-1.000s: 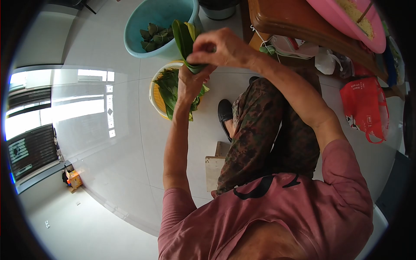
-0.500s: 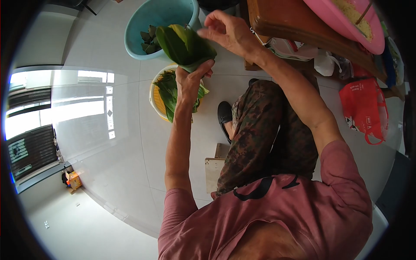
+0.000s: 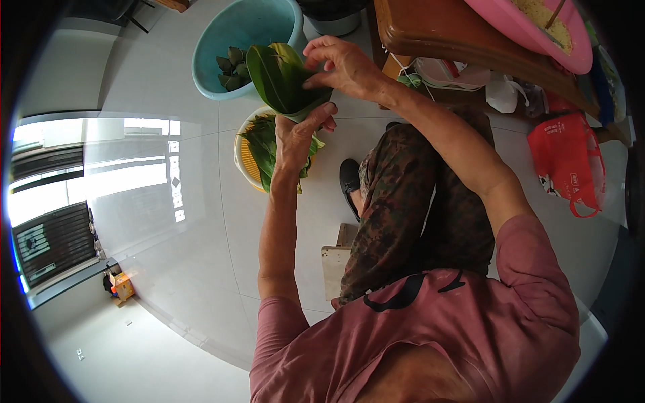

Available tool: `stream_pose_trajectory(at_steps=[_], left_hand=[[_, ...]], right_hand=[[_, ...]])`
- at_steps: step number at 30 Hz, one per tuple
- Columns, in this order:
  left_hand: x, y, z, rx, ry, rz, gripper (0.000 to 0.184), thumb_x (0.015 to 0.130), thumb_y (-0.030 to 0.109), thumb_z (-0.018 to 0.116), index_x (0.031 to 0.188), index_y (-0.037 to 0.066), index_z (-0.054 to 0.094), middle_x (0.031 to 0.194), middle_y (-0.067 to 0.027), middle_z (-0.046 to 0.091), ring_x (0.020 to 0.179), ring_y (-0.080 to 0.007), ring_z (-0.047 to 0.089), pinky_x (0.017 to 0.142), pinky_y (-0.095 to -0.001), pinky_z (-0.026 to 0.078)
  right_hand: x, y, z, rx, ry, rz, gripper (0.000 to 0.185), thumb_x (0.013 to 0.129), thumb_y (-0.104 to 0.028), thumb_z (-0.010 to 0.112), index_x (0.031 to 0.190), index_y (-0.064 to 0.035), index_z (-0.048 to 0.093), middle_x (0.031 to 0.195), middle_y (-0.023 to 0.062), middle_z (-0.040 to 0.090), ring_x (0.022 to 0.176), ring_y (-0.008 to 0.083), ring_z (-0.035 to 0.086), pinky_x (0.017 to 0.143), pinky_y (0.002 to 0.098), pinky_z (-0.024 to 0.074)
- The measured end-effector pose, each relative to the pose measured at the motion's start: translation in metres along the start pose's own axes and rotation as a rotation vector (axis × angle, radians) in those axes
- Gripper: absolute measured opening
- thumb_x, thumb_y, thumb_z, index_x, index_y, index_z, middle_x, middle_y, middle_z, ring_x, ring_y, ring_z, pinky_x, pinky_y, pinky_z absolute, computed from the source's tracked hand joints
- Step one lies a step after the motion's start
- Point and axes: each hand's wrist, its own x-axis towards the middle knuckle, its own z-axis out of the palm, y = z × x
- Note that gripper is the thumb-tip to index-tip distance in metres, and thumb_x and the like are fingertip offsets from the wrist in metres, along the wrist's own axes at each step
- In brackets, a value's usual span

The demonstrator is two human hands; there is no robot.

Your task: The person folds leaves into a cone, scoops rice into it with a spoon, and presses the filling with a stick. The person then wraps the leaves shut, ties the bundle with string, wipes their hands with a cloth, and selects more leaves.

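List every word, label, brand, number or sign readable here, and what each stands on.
No text reads with certainty.
Red bag with handles: white print, too small to read.
Pink short-sleeved shirt: large dark marks, perhaps lettering, not legible.
Small orange box: any print is too small to tell.

Basin, on the floor, ahead, bundles inside; basket, on the floor, nearer the person's legs and left of them, leaves within. Desk, ahead and right, bowl on top, grain and stick in it; carrier bag, right of the legs.
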Motion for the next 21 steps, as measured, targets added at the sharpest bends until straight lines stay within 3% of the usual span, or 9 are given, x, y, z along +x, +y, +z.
stream_pose_trajectory(at_steps=[3, 6, 9, 12, 16, 21], left_hand=[[-0.001, 0.002, -0.001, -0.038, -0.037, -0.009, 0.026, 0.073, 0.018, 0.069, 0.086, -0.002, 0.058, 0.073, -0.0077, 0.060, 0.060, -0.0139, 0.055, 0.057, -0.0254, 0.045], [-0.002, 0.001, -0.002, -0.063, -0.061, -0.035, 0.025, 0.073, 0.018, 0.068, 0.085, -0.002, 0.058, 0.072, -0.0070, 0.060, 0.059, -0.0135, 0.054, 0.055, -0.0252, 0.043], [-0.002, 0.001, -0.003, -0.056, -0.044, -0.036, 0.023, 0.073, 0.017, 0.068, 0.085, -0.001, 0.058, 0.070, -0.0056, 0.058, 0.057, -0.0125, 0.052, 0.054, -0.0249, 0.041], [-0.003, -0.001, -0.003, 0.018, -0.030, -0.037, 0.021, 0.072, 0.015, 0.068, 0.084, 0.000, 0.059, 0.067, -0.0033, 0.056, 0.056, -0.0110, 0.049, 0.053, -0.0244, 0.039], [-0.004, -0.004, -0.005, 0.104, -0.069, -0.062, 0.025, 0.074, 0.008, 0.065, 0.096, 0.000, 0.055, 0.077, -0.0062, 0.057, 0.063, -0.0131, 0.051, 0.057, -0.0259, 0.042], [-0.005, -0.005, -0.005, 0.162, -0.076, -0.007, 0.023, 0.072, 0.007, 0.066, 0.092, 0.000, 0.056, 0.075, -0.0045, 0.055, 0.063, -0.0124, 0.050, 0.057, -0.0257, 0.041]], right_hand=[[0.002, 0.002, 0.001, 0.409, -0.238, 0.312, 0.022, 0.073, -0.008, 0.068, 0.091, -0.0012, 0.059, 0.083, 0.0036, 0.060, 0.075, 0.0118, 0.056, 0.072, 0.0269, 0.0456], [0.005, -0.005, -0.007, 0.208, -0.373, 0.326, 0.027, 0.074, -0.008, 0.068, 0.096, -0.0002, 0.055, 0.087, 0.0053, 0.061, 0.080, 0.0117, 0.056, 0.075, 0.0263, 0.0459], [0.002, -0.004, -0.004, 0.242, -0.281, 0.235, 0.030, 0.073, -0.007, 0.069, 0.099, -0.0021, 0.053, 0.089, 0.0069, 0.061, 0.083, 0.0132, 0.057, 0.075, 0.0269, 0.0469], [0.002, -0.006, -0.005, 0.336, -0.226, 0.338, 0.035, 0.073, -0.007, 0.069, 0.102, -0.0043, 0.051, 0.092, 0.0083, 0.062, 0.085, 0.0137, 0.058, 0.075, 0.0280, 0.0470], [0.006, -0.007, -0.009, 0.505, -0.287, 0.341, 0.036, 0.073, -0.010, 0.070, 0.104, -0.0059, 0.051, 0.090, 0.0066, 0.061, 0.084, 0.0125, 0.057, 0.074, 0.0272, 0.0464], [0.008, -0.003, -0.010, 0.520, -0.303, 0.306, 0.034, 0.075, -0.015, 0.069, 0.102, -0.0053, 0.052, 0.085, 0.0027, 0.059, 0.083, 0.0102, 0.057, 0.072, 0.0242, 0.0449]])
